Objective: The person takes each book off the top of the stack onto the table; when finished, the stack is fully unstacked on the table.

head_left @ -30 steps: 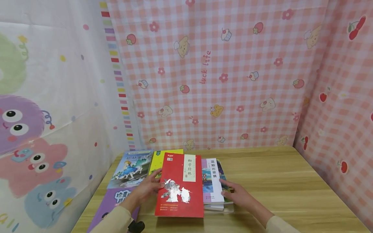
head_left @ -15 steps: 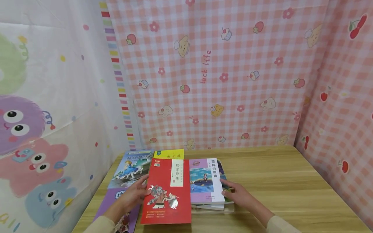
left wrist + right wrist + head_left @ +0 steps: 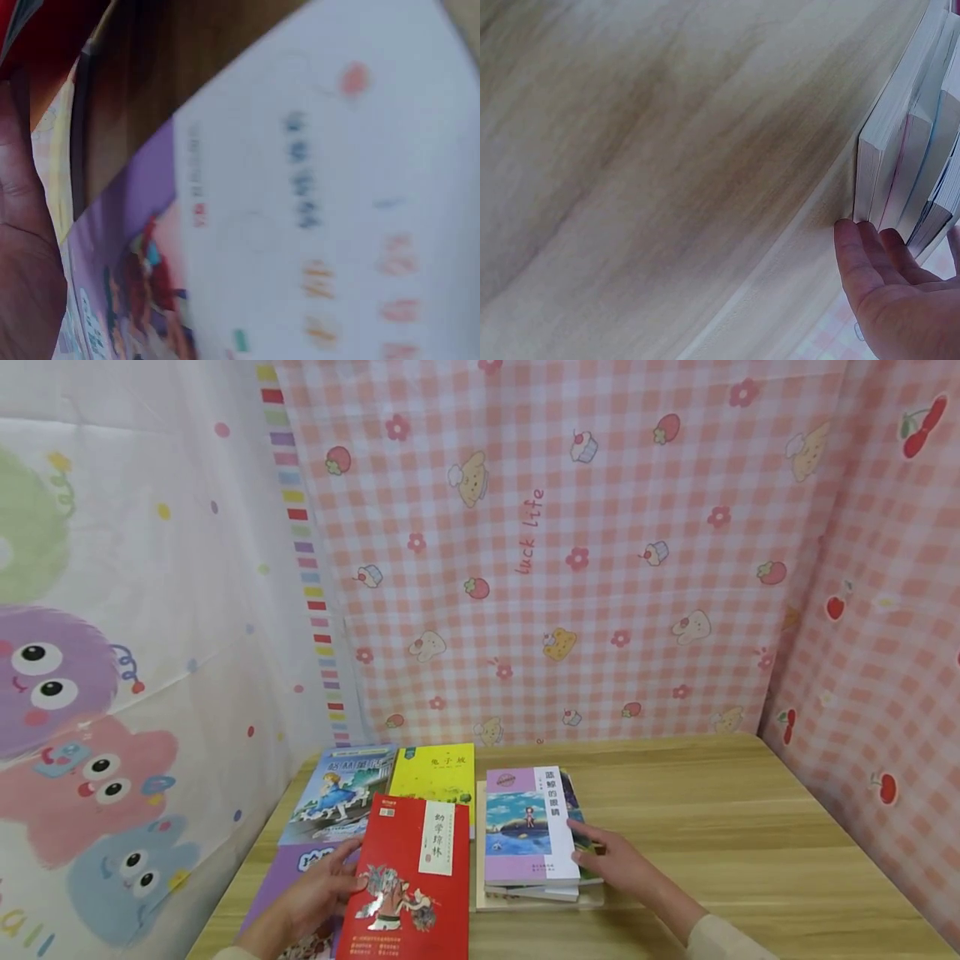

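Observation:
My left hand grips a red book by its left edge, thumb on the cover. The book is held tilted over the front left of the table, overlapping a purple book and a yellow book in the head view. My right hand touches the right side of a stack of books, fingers fairly straight against the page edges. On top of the stack lies a lilac-and-white book with a sea picture. In the left wrist view the palm shows at the left, beside the red book.
A blue book with a girl in a blue dress lies at the back left, next to the yellow book. The purple book lies in front of it. Bare wooden table spreads to the right, and patterned curtains hang behind.
My left hand has carried the red book left and toward the front, off the stack, uncovering the lilac-and-white book and more of the yellow one. My right hand has stayed at the stack.

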Tool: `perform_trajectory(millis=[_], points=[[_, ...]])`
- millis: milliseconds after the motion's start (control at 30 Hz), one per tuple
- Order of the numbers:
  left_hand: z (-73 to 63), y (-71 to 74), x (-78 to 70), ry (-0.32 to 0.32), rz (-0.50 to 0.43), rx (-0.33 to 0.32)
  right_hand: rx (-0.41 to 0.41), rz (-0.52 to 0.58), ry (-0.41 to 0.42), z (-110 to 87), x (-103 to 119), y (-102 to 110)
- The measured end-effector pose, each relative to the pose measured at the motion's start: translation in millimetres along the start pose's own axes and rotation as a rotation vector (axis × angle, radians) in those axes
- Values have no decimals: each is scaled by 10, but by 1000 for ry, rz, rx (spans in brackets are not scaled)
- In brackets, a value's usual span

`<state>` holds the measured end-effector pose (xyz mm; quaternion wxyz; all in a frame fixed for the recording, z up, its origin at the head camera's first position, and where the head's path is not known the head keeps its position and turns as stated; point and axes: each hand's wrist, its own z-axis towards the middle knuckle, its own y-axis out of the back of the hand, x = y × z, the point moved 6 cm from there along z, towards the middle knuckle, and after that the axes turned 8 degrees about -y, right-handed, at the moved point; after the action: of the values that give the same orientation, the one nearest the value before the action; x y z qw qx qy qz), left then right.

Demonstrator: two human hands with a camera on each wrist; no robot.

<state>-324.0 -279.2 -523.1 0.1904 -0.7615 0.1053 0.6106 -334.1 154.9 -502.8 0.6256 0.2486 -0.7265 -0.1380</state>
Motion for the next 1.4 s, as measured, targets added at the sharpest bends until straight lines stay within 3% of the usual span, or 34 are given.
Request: perform_trajectory(millis=[533, 1100, 1400], points=[[-133, -70, 172, 71, -49, 54, 0, -2, -8, 8, -11, -2], [-247, -104, 233, 161, 2, 160, 9, -9, -23, 6, 8, -1], [-258, -175, 224, 141, 43, 153, 11, -1, -25, -11, 36, -2]])
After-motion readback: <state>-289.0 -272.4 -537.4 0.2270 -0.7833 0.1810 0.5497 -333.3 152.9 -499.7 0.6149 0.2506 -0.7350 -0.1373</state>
